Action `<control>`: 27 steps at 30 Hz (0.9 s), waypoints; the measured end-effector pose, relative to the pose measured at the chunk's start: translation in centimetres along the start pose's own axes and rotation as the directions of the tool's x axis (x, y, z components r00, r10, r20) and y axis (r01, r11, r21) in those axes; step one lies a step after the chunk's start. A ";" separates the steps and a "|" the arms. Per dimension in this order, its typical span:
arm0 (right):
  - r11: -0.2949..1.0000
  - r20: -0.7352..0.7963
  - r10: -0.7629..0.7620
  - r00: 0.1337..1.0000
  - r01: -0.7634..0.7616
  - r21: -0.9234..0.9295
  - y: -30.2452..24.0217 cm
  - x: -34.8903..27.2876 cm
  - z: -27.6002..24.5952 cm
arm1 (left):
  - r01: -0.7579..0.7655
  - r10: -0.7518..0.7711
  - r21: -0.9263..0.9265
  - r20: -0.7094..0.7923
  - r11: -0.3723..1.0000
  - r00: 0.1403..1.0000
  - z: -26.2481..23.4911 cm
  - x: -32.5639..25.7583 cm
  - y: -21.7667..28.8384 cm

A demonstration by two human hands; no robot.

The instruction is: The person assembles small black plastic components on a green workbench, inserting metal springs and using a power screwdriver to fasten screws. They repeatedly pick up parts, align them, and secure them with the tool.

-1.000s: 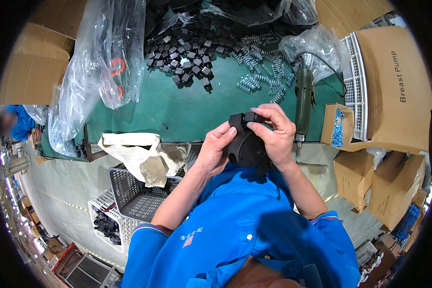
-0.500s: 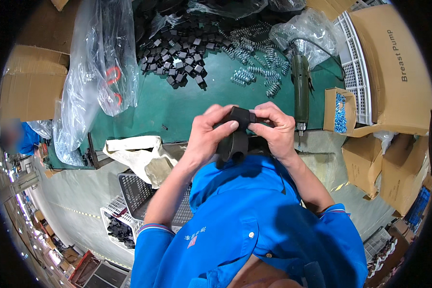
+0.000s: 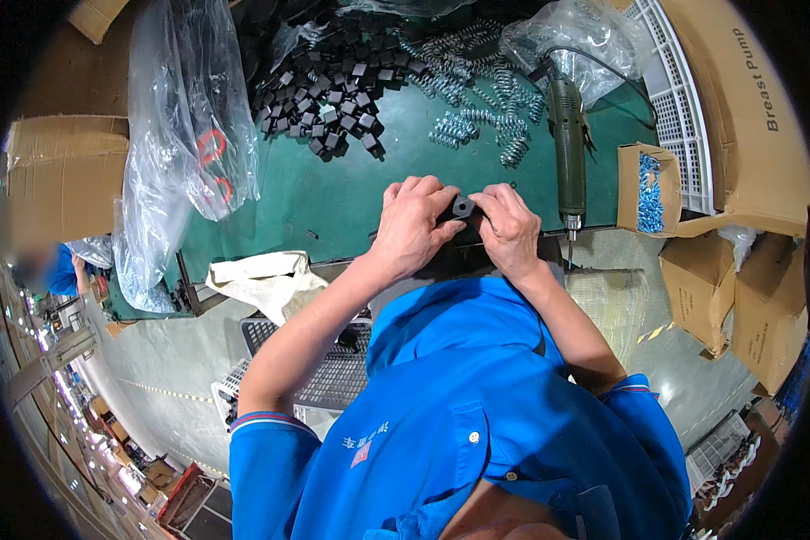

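Note:
A black plastic part [image 3: 462,208], with a blocky end showing a small dark hole, is held at the near edge of the green table. My left hand [image 3: 414,225] is closed round its left side, fingers curled over and thumb below. My right hand [image 3: 511,232] pinches it from the right. Most of the part is hidden by my fingers. Beyond my hands lie a heap of small black blocks [image 3: 328,103] and a spread of metal coil springs [image 3: 486,99]. To the right, a dark green electric screwdriver [image 3: 566,153] hangs bit-down.
A small cardboard box [image 3: 634,191] of blue-tinted screws [image 3: 650,193] stands right of the screwdriver, beside a white plastic crate [image 3: 679,117]. Clear plastic bags [image 3: 157,162] hang at left. Below the table edge are a whitish sack [image 3: 265,279] and a grey basket [image 3: 333,382].
The black part has been turned and brought lower over the table edge, its blocky end with the hole now facing up. My left hand has rolled over it, its back showing.

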State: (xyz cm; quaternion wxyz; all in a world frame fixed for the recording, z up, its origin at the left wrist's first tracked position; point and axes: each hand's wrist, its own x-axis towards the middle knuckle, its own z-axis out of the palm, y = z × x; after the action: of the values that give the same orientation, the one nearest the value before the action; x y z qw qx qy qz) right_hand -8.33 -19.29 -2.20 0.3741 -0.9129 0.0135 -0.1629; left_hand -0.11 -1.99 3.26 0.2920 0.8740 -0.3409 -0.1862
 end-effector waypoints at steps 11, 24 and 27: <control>0.940 -0.126 0.209 0.970 -0.235 -0.249 1.5 4.1 -10.3 | -0.061 0.034 0.465 0.065 0.883 0.997 1.2 0.8 2.5; 0.865 -0.047 0.450 0.892 -0.448 -0.226 6.6 5.6 -9.5 | -0.029 -0.013 0.447 0.092 0.894 0.996 1.2 1.8 2.7; 0.843 0.032 0.438 0.899 -0.422 0.333 7.2 5.0 -10.7 | -0.055 0.080 0.365 -0.054 0.929 0.995 2.3 1.1 1.5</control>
State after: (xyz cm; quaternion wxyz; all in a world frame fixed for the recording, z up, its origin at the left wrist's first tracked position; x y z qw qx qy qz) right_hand -6.22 -32.49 1.38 0.5489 -0.8063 0.1985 -0.0955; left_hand -1.26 -4.52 2.33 0.1433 0.9065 -0.3891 -0.0798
